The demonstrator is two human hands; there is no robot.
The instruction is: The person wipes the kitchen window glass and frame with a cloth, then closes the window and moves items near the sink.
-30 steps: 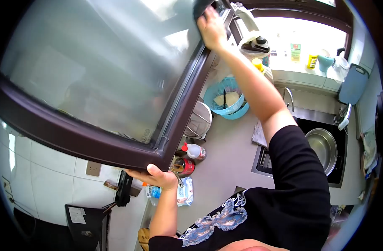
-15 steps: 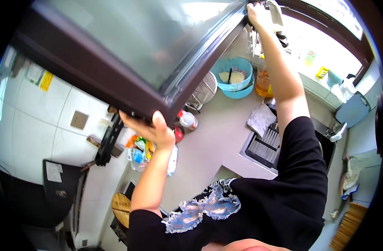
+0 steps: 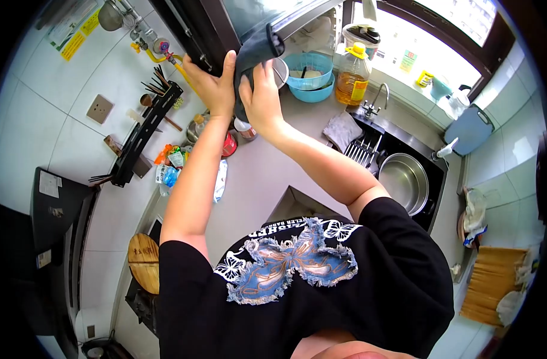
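Note:
The dark-framed window sash (image 3: 217, 30) is swung inward above the counter. My left hand (image 3: 212, 90) grips its lower corner, thumb on the near side and fingers wrapped behind. Just to the right, my right hand (image 3: 263, 99) holds a dark grey cloth (image 3: 258, 54) against the edge of the sash. Part of the cloth folds up above my fingers, and the rest hangs between my two hands. Behind my right hand, a round whitish container (image 3: 280, 73) is partly hidden.
Blue basins (image 3: 314, 93) and an oil bottle (image 3: 352, 75) stand below the window. At right, a steel pot (image 3: 404, 182) sits in the sink beside the tap (image 3: 375, 102). A black utensil rack (image 3: 147, 134) is on the left wall; food packets (image 3: 169, 173) lie below.
My right hand has come down from the far upper end of the sash to beside my left hand, bringing the dark cloth. The sash appears farther up and more edge-on.

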